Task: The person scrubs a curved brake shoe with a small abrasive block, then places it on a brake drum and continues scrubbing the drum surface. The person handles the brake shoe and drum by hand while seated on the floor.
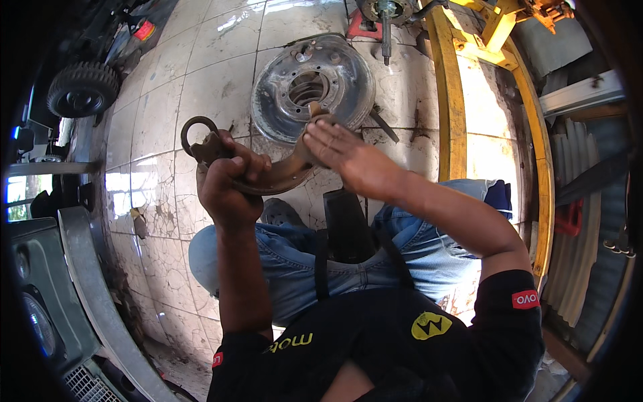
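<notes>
A curved, rust-brown brake shoe [287, 177] is held up in front of my knees. My left hand [231, 175] is closed around its left end, thumb on top. A dark metal ring [187, 135] sticks up beside that hand; whether it belongs to the shoe I cannot tell. My right hand [358, 161] lies over the shoe's other end, fingers close together and pressed against it. Its fingers partly cover a rounded brown edge. Just beyond, on the floor, rests a round, worn metal backing plate [268, 84] with a large central hole, a coil shape showing inside.
A hub with a shaft [386, 33] stands at the far right of the plate, near a red stand [362, 25]. A yellow steel frame [450, 100] runs along the right. At left are a tyre [82, 90] and a vehicle's metal bumper [100, 295]. Cracked tiles [164, 258] cover the floor.
</notes>
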`<move>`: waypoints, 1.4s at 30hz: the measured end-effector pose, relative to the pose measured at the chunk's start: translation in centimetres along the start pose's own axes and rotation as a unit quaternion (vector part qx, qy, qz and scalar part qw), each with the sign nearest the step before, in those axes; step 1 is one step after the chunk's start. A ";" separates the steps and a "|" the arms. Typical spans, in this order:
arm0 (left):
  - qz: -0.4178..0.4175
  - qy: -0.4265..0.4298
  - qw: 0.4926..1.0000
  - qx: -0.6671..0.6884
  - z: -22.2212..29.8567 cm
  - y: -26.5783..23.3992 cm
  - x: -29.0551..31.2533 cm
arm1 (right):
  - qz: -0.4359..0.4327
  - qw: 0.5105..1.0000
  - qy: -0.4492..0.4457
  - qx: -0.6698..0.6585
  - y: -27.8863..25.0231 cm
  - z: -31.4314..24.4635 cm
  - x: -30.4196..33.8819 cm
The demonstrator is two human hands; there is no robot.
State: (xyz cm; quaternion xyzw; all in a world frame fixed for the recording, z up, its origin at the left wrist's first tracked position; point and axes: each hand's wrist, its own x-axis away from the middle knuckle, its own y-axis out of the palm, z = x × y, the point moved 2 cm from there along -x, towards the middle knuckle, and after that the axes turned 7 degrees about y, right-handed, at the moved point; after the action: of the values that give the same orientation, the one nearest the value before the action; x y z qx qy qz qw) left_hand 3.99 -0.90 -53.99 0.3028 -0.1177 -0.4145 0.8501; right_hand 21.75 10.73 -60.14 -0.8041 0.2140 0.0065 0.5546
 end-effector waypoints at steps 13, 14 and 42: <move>-0.007 0.005 1.000 0.019 0.3 -0.4 0.1 | -0.011 0.999 -0.037 -0.015 -0.1 1.1 -0.6; 0.000 0.004 1.000 0.008 0.2 -0.4 0.3 | -0.016 0.999 0.000 0.037 -0.2 1.7 -1.0; -0.001 -0.005 1.000 0.012 0.2 -0.2 0.2 | 0.046 0.997 0.062 0.005 -0.6 4.9 -2.1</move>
State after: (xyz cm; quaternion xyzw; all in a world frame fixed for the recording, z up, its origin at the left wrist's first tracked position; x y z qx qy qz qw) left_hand 3.91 -1.19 -54.00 0.3111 -0.1262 -0.4157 0.8453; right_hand 21.19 16.02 -60.95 -0.7898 0.2845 -0.0192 0.5431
